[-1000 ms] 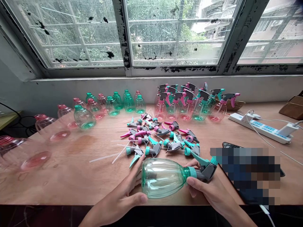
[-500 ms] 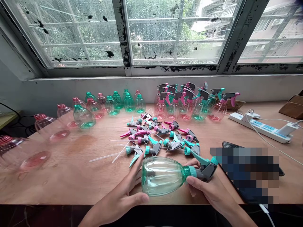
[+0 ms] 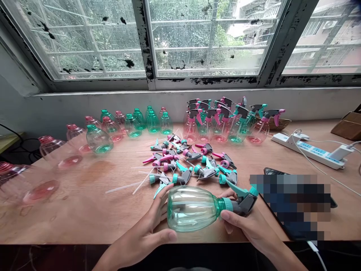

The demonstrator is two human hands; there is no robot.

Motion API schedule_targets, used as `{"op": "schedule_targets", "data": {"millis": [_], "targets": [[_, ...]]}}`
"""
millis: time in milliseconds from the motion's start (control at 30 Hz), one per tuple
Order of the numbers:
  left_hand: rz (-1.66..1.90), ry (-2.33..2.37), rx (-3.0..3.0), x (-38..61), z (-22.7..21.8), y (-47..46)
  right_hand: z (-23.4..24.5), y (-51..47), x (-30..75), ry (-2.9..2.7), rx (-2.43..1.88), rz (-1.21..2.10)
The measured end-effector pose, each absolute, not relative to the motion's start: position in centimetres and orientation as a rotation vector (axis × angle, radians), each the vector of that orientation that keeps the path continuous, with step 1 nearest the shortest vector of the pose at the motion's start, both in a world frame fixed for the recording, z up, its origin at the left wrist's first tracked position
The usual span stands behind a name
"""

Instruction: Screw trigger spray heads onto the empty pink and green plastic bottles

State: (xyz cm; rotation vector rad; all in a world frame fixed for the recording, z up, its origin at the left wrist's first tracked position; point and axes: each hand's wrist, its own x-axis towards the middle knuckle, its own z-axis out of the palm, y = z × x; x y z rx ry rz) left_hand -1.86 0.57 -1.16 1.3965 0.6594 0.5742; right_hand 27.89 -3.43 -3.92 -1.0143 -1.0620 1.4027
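Observation:
A clear green spray bottle (image 3: 191,209) lies on its side in the air above the table's front edge, its base to the left. Its teal-and-grey trigger head (image 3: 244,202) sits on the neck. My left hand (image 3: 150,230) is curved about the base, thumb in front and fingers behind. At the teal collar, my right hand (image 3: 249,226) pinches the neck between thumb and fingers; some fingers are hidden behind it. Just beyond the bottle is a heap of loose trigger heads (image 3: 183,176), pink-grey and teal-grey, with thin clear tubes (image 3: 123,187).
Open-necked red and green bottles (image 3: 100,141) stand in a curve at left and back. Bottles with trigger heads (image 3: 207,126) are grouped at the back right. A power strip (image 3: 308,150), a cable and a dark, partly blurred device (image 3: 278,210) lie on the right.
Both hands keep their hold on the spray bottle, with hardly any movement. The whole view has shifted very slightly.

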Motion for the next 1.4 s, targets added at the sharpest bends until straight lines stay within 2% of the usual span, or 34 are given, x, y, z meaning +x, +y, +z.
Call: {"op": "schedule_targets", "data": {"millis": [633, 1400], "targets": [[0.570, 0.690, 1.412, -2.18, -1.76, 0.72, -3.85, -3.59, 27.94, -1.081, -1.047, 1.464], [0.518, 0.718, 1.504, -1.71, -0.89, 0.61, -3.43, -3.30, 27.68, -1.051, -1.038, 1.364]]}}
